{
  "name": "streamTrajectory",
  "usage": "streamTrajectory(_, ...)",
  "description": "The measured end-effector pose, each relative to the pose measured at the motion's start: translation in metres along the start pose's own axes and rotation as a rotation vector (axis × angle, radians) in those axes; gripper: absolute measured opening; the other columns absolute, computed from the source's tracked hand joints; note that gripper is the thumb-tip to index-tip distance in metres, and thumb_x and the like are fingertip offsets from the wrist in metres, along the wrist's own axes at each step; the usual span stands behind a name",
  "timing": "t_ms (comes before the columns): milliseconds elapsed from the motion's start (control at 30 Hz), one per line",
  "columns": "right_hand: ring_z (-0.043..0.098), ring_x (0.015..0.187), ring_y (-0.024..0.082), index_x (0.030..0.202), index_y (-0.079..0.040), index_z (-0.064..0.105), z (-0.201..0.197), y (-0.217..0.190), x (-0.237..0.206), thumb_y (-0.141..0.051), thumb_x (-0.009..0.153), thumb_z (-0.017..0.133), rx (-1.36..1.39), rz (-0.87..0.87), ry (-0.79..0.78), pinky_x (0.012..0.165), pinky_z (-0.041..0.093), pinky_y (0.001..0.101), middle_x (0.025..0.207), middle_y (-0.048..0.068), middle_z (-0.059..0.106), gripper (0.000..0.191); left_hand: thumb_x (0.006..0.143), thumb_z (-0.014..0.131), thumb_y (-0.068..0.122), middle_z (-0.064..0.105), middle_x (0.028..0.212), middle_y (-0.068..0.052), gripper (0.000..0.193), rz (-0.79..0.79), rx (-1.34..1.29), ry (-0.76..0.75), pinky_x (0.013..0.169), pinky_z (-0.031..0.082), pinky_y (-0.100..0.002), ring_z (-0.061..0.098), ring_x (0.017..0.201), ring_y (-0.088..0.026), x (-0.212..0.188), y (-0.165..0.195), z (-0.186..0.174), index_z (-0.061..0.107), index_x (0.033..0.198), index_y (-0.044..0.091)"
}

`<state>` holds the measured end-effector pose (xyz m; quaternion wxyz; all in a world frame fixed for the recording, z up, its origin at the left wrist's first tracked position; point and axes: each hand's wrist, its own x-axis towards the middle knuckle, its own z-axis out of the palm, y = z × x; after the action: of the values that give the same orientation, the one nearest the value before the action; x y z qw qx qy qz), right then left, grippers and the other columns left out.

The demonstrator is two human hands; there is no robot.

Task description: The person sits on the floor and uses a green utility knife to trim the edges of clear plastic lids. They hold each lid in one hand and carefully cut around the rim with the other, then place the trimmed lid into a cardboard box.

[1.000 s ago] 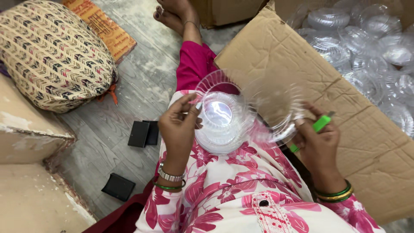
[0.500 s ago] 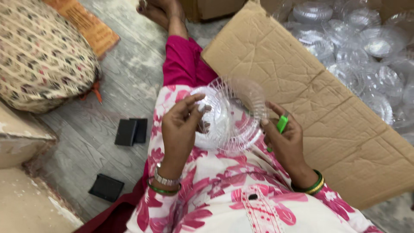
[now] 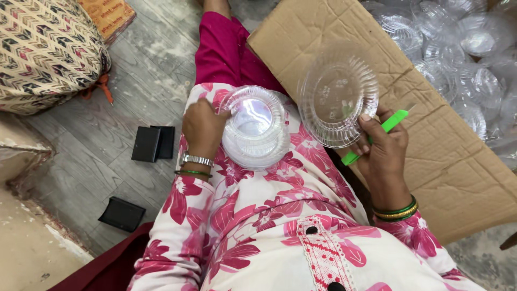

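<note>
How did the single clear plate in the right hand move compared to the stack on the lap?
Yes. The single clear plate moved right, away from the stack, over the cardboard.

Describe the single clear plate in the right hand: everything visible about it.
The clear plate is round, see-through plastic by its look, with a ribbed, fluted rim and a flat centre. It is held tilted above the cardboard sheet, apart from the stack in the lap. The right hand grips its lower edge, along with a green tool.
</note>
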<state>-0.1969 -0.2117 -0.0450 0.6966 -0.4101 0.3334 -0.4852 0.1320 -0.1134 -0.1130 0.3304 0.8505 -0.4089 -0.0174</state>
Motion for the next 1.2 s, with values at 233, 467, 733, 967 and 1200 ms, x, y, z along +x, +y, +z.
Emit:
streamTrajectory(233, 0.043, 0.050, 0.007, 0.119, 0.000, 0.058, -0.008, 0.002, 0.002, 0.001, 0.098, 0.063, -0.051, 0.024, 0.062, 0.045, 0.035, 0.0245, 0.080, 0.003, 0.058, 0.021, 0.077, 0.082, 0.015, 0.073, 0.078, -0.018, 0.016, -0.125, -0.177, -0.047, 0.068, 0.055, -0.043, 0.072, 0.073, -0.034, -0.008, -0.023, 0.008, 0.078, 0.086, 0.003)
streamTrajectory(467, 0.043, 0.051, 0.007, 0.117, 0.000, 0.058, -0.005, 0.011, 0.008, 0.002, 0.100, 0.063, -0.047, 0.053, 0.018, 0.046, 0.035, 0.0243, 0.083, 0.004, 0.060, 0.018, 0.079, 0.080, 0.010, 0.073, 0.083, -0.022, 0.025, -0.114, -0.241, 0.009, 0.072, 0.058, -0.039, 0.074, 0.074, -0.032, -0.006, -0.036, -0.008, 0.079, 0.102, 0.001)
streamTrajectory(733, 0.043, 0.049, 0.007, 0.118, 0.000, 0.059, -0.005, 0.013, 0.009, 0.001, 0.098, 0.064, -0.065, 0.064, 0.053, 0.045, 0.035, 0.0250, 0.078, 0.002, 0.060, 0.020, 0.078, 0.080, 0.007, 0.074, 0.080, -0.021, 0.025, -0.239, -0.283, -0.136, 0.061, 0.057, -0.036, 0.075, 0.066, -0.025, -0.001, -0.027, -0.009, 0.077, 0.102, -0.002)
streamTrajectory(967, 0.043, 0.052, 0.006, 0.120, 0.000, 0.061, -0.005, 0.014, 0.008, 0.003, 0.101, 0.064, -0.028, 0.053, 0.009, 0.046, 0.035, 0.0239, 0.077, 0.001, 0.056, 0.020, 0.082, 0.074, -0.003, 0.075, 0.074, -0.012, 0.021, -0.177, -0.496, 0.004, 0.059, 0.056, -0.028, 0.071, 0.062, -0.014, -0.004, -0.008, -0.036, 0.078, 0.103, -0.002)
streamTrajectory(1200, 0.046, 0.051, 0.008, 0.117, -0.003, 0.060, 0.003, 0.013, 0.003, 0.004, 0.097, 0.061, 0.006, 0.073, 0.016, 0.046, 0.037, 0.0242, 0.083, 0.003, 0.061, 0.021, 0.086, 0.072, -0.004, 0.076, 0.079, -0.005, 0.022, -0.172, -0.771, 0.012, 0.060, 0.059, -0.021, 0.070, 0.067, -0.006, -0.006, 0.018, -0.053, 0.076, 0.108, -0.001)
